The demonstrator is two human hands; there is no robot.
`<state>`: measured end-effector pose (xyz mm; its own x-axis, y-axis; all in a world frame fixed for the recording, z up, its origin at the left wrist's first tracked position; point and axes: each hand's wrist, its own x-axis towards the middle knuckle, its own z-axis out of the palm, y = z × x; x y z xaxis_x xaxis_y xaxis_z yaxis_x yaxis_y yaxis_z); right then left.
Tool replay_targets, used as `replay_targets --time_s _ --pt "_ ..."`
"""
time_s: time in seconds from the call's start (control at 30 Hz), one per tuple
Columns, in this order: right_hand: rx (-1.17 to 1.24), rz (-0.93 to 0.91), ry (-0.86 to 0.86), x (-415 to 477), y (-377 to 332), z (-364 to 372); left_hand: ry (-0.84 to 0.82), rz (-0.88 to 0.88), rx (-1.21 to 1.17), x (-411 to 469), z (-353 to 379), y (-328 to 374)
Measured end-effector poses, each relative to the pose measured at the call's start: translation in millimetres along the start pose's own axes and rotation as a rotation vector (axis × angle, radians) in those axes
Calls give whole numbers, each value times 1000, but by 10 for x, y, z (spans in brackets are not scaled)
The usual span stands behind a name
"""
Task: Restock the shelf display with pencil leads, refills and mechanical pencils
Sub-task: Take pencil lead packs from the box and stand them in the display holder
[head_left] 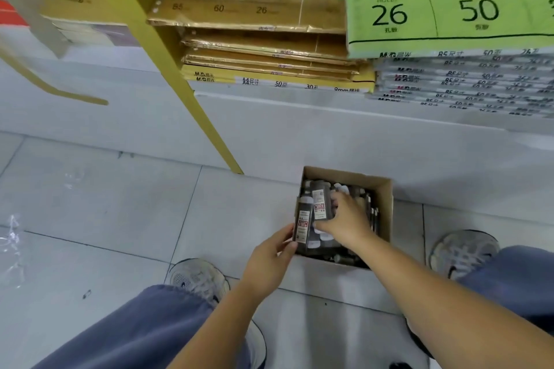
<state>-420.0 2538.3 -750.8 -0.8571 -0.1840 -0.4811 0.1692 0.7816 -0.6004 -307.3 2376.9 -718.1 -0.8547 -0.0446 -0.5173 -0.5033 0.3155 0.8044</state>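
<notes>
Pencil-lead packs (pixel 325 242), dark translucent tubs with white-and-red labels, fill the small brown cardboard box (pixel 386 204) on the grey tiled floor (pixel 120 204) near the yellow shelf upright (pixel 168 54). I see my left hand (pixel 271 257) pinching one pack (pixel 302 223) at the box's left edge. My right hand (pixel 347 220), inside the box, grips a second pack (pixel 320 204) just beside it.

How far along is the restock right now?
Done: nothing visible; no lead display is in view. In hand: the left-hand grip holds one dark labelled pack at the left edge of the cardboard box; the right-hand grip clasps a second pack inside. Left: the box looks nearly full, so most stocking remains.
</notes>
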Motion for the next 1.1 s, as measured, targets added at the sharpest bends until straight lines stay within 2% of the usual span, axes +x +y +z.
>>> replay_targets --time_s 0.17,0.53,0.77,1.1 --pt "232 31 -2 -92 25 18 2 2 -8 -14 9 1" --pt "479 85 -108 -112 -100 166 -21 -4 -11 15 -3 -58" --pt "557 139 5 -98 -70 190 -29 3 2 24 -6 -76" --pt "597 172 -106 -155 20 152 -25 -8 -11 28 6 -83"
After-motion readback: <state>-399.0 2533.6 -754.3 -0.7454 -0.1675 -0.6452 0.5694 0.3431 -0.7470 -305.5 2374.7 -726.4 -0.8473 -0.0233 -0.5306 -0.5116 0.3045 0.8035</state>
